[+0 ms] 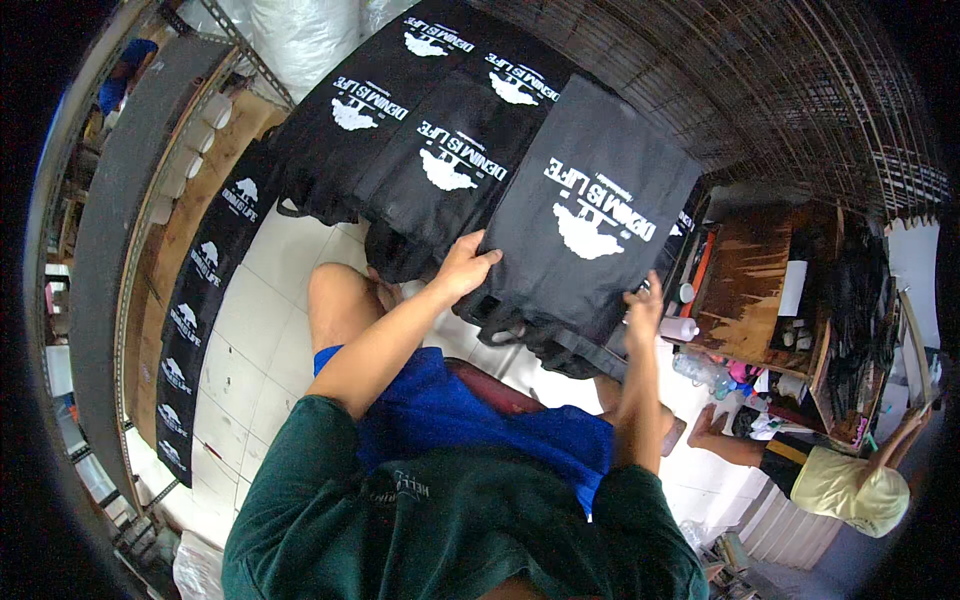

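Note:
A black fabric bag (600,200) with a white printed animal figure and lettering lies on top of a stack in front of me. My left hand (468,266) is closed on its near left corner, thumb on the upper face. At the near right edge is my right hand (643,305), its fingers bent around a small shiny object that I cannot make out. More black printed bags (400,200) overlap in stacks to the left and beyond. Dark loops, perhaps handles (505,330), hang from the near edge of the stack.
Metal wire racks (760,90) rise at the far right. A wooden bench (740,290) and a pale bottle (679,329) are right of the stack. Another person (850,485) in a yellow shirt is at the lower right. Shelving (130,260) and printed black bags (190,300) line the left.

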A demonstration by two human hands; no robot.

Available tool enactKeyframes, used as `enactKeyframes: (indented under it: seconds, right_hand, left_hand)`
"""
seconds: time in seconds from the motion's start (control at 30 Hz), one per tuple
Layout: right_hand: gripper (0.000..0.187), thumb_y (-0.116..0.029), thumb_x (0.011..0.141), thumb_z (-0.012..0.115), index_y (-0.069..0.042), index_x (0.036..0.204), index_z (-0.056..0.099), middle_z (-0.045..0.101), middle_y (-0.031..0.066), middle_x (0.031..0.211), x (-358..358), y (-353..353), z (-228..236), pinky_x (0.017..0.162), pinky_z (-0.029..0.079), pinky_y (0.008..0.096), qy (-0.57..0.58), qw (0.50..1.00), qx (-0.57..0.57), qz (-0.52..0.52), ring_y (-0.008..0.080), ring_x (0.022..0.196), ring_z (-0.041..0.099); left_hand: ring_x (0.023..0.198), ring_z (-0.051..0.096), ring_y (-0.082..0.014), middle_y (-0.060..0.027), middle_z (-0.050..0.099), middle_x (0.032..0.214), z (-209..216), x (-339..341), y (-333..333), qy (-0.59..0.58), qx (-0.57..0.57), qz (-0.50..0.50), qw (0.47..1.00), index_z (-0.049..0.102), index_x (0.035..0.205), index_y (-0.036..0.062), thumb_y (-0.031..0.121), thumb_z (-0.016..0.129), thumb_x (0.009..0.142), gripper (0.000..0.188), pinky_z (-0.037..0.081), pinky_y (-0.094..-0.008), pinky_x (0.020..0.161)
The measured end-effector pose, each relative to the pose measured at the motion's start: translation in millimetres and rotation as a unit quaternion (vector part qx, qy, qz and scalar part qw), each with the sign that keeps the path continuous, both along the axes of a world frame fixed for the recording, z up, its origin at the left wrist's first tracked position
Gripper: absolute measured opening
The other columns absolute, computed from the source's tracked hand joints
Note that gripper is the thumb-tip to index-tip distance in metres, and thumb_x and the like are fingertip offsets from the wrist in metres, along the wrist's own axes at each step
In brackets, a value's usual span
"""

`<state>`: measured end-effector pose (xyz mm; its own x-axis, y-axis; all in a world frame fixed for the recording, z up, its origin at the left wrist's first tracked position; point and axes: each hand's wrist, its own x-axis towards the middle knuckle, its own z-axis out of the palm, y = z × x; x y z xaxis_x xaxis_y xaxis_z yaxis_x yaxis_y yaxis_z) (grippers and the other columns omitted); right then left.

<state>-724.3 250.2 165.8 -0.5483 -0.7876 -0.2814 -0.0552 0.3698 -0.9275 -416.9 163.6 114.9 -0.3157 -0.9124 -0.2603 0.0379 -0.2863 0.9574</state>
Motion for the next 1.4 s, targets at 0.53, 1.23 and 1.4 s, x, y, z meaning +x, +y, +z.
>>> enactKeyframes:
  seconds: [0.53, 1.23, 1.4]
  right_hand:
    - [0.064, 0.011, 0.074, 0.052, -0.008, 0.133, 0.036, 0.048, 0.0076, 0.097, 31.1, -0.4, -159.5, 0.082, 0.041, 0.0275, 0.021, 0.995, 0.064, -0.068, 0.019, 0.089, 0.051]
    - [0.055, 0.005, 0.072, 0.053, -0.005, 0.126, 0.045, 0.056, 0.0088, 0.076, 33.8, -4.4, -149.7, 0.069, 0.046, 0.0317, 0.21, 0.966, 0.136, -0.064, 0.0195, 0.067, 0.055]
    - [0.055, 0.006, 0.072, 0.053, -0.005, 0.125, 0.046, 0.055, 0.0091, 0.077, 35.7, -6.4, -147.5, 0.069, 0.046, 0.032, 0.215, 0.965, 0.142, -0.057, 0.0198, 0.068, 0.056]
  left_hand:
    - [0.089, 0.059, -0.0351, -0.0187, 0.061, 0.094, -65.7, 11.3, -16.9, -0.344, -0.007, 0.038, 0.938, 0.049, 0.117, 0.0109, 0.009, 0.061, 0.071, 0.048, 0.045, -0.0412, 0.083]
    - [0.087, 0.06, -0.0337, -0.0197, 0.061, 0.096, -74.0, 11.8, -15.0, -0.363, -0.108, 0.04, 0.925, 0.055, 0.116, 0.0082, 0.004, 0.06, 0.07, 0.046, 0.047, -0.0401, 0.08]
    - [0.086, 0.06, -0.0331, -0.0186, 0.061, 0.094, -73.9, 13.8, -14.4, -0.371, -0.113, 0.045, 0.921, 0.056, 0.116, 0.0081, 0.004, 0.059, 0.07, 0.045, 0.048, -0.0394, 0.079]
